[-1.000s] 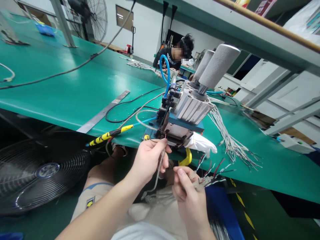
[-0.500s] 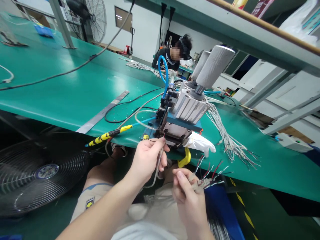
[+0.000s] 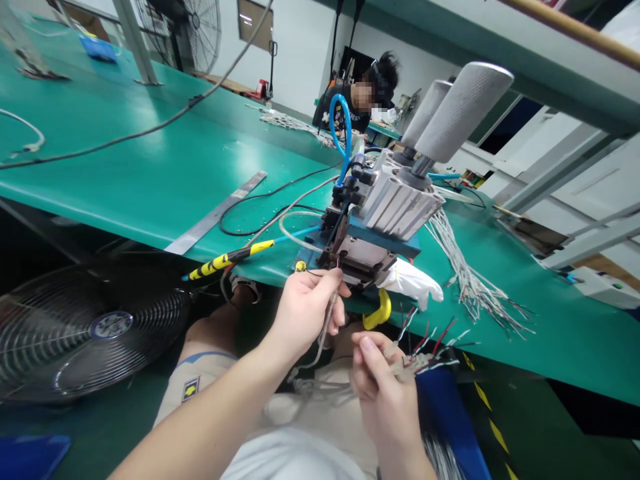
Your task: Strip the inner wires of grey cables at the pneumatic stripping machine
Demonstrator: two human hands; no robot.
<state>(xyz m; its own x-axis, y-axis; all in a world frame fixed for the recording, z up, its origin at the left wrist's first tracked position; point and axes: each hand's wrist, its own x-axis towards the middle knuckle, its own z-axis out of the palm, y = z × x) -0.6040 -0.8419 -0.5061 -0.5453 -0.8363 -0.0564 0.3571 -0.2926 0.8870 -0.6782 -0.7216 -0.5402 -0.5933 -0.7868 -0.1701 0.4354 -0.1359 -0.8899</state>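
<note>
My left hand (image 3: 305,308) pinches a thin grey cable (image 3: 326,330) and holds its wire tips up at the front jaws of a small pneumatic machine (image 3: 380,223) on the green bench (image 3: 150,173). Below and to the right, my right hand (image 3: 383,380) is closed on a bundle of grey cables (image 3: 425,357) whose red, black and white ends fan out to the right. Both hands hang over my lap, just off the bench edge.
A pile of cut cables (image 3: 465,277) lies right of the machine, a white glove (image 3: 413,283) under its front. A steel ruler (image 3: 215,213) and black cords cross the bench. A floor fan (image 3: 85,330) stands at left. Another person (image 3: 365,100) sits far behind.
The view has shifted slightly, so the machine sits a little higher and further right. My left hand keeps the wire tip at the machine's jaws; my right hand keeps its bundle.
</note>
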